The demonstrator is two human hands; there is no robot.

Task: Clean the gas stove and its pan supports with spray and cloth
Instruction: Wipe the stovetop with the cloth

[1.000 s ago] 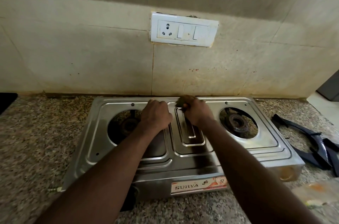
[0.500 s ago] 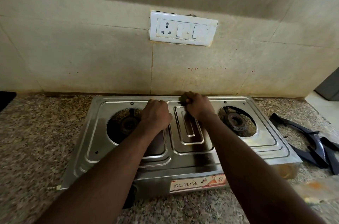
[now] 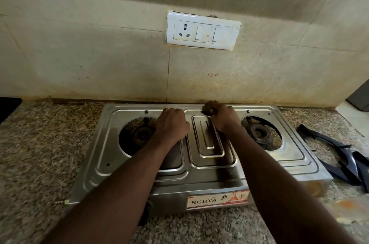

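A two-burner steel gas stove (image 3: 211,176) labelled SURYA stands on the granite counter, its pan supports taken off. My right hand (image 3: 221,117) grips a small dark green scrubbing cloth (image 3: 207,108) and presses it on the stove's back rim, above the raised centre panel. My left hand (image 3: 172,124) is curled into a fist and rests on the stove top between the left burner (image 3: 142,135) and the centre panel, holding nothing that I can see. The right burner (image 3: 260,133) lies bare. No spray bottle is in view.
Dark pan supports (image 3: 343,161) lie on the granite counter (image 3: 40,154) to the right of the stove. A white socket and switch plate (image 3: 203,31) sits on the stained tiled wall behind. A pale, orange-stained object (image 3: 347,209) lies at the front right.
My right hand has slid the cloth from the top of the centre panel back to the stove's rear rim. My left hand has stayed in place.
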